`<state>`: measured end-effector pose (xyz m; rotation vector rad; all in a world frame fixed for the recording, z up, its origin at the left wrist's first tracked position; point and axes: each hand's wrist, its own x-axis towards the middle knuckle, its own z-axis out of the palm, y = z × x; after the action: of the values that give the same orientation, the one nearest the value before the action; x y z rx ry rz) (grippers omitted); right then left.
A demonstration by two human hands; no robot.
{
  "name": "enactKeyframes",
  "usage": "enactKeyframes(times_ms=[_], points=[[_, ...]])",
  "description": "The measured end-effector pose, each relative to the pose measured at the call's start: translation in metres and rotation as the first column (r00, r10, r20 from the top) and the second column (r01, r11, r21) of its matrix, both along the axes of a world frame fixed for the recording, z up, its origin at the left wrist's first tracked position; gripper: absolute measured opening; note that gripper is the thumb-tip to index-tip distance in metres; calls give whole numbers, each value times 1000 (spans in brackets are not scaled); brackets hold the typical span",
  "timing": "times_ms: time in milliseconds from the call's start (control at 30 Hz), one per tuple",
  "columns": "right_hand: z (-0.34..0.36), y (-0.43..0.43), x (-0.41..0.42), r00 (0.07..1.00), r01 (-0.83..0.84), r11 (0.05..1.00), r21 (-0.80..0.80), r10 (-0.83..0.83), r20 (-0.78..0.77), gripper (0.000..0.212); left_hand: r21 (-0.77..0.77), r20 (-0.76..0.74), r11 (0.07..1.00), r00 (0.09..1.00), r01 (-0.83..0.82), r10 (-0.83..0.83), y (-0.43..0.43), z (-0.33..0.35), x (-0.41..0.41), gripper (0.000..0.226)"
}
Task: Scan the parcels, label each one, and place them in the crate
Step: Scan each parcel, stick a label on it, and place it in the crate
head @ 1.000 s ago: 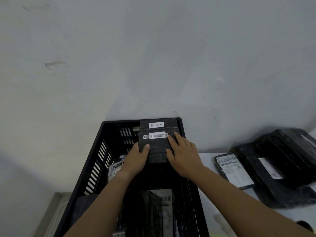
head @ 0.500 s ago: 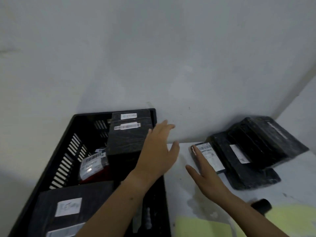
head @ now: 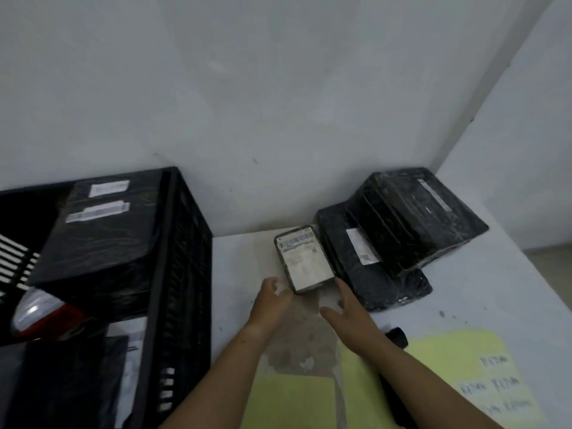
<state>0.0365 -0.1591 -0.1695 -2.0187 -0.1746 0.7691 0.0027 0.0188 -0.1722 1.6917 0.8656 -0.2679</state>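
- My left hand [head: 271, 301] is over the table [head: 238, 267], just at the near left corner of a small parcel [head: 305, 258]. Its fingers [head: 282, 288] are loosely curled and close on nothing. The blur keeps me from telling whether the tips touch the parcel.
- My right hand [head: 351, 312] is at the parcel's near right corner. Its fingers [head: 342, 289] are spread and straight, with the thumb held out to the left, and they hold nothing.
- The small parcel lies flat on the table between my two hands and slightly beyond them. A white label with a barcode covers most of its top.
- Just to the right of it is a stack of black wrapped parcels [head: 402, 230]. The upper ones lean on a flat one below.
- The black crate [head: 182, 274] stands on the left, beside the table edge. Inside it, a black parcel [head: 102, 239] with two white labels sits tilted near the top, and a red and silver packet [head: 40, 314] lies lower down.
- Yellow sheets [head: 458, 366] lie on the table near me. The right one has handwriting too blurred to read.
- A small black thing [head: 396, 335] lies by my right forearm, and I cannot tell what it is.
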Motion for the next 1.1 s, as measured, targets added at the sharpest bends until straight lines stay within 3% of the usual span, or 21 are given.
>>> enactKeyframes(times_ms=[133, 200, 300, 400, 533, 600, 733, 867, 967, 1100], points=[[-23, 5, 26, 999, -32, 998, -59, 33, 20, 73, -61, -50, 995, 996, -82, 79, 4, -30, 23, 74], [-35, 9, 34, 987, -106, 979, -174, 126, 105, 73, -49, -59, 996, 996, -77, 74, 5, -39, 27, 76], [-50, 21, 42, 919, -224, 864, -451, 341, 197, 73, 4, -102, 1000, 995, -11, 12, 9, -52, 24, 74], [-62, 33, 46, 914, -218, 821, -528, 361, 183, 65, 81, -109, 996, 993, 43, -34, 14, -61, 15, 60], [-62, 46, 45, 929, 11, 914, -405, 140, 341, 33, 97, -51, 995, 998, 40, -35, 19, -65, 2, 49], [-64, 53, 48, 937, 95, 921, -377, 45, 346, 34, 89, -38, 996, 999, 29, -26, 19, -65, -6, 46], [-72, 57, 49, 973, 138, 926, -351, -61, 221, 59, 48, -28, 999, 1000, 2, 0, 24, -71, -15, 50], [-77, 39, 42, 964, 242, 959, -150, -220, 146, 39, -22, -8, 1000, 1000, 2, -2, 18, -60, -20, 56], [-68, 19, 27, 963, 251, 968, -16, -248, 102, 27, -181, 52, 980, 994, -82, 92, 5, -45, -23, 58], [-39, -12, -13, 946, 308, 936, 171, -281, -163, 26, -273, 112, 955, 982, -117, 152, -25, -23, -52, 66]])
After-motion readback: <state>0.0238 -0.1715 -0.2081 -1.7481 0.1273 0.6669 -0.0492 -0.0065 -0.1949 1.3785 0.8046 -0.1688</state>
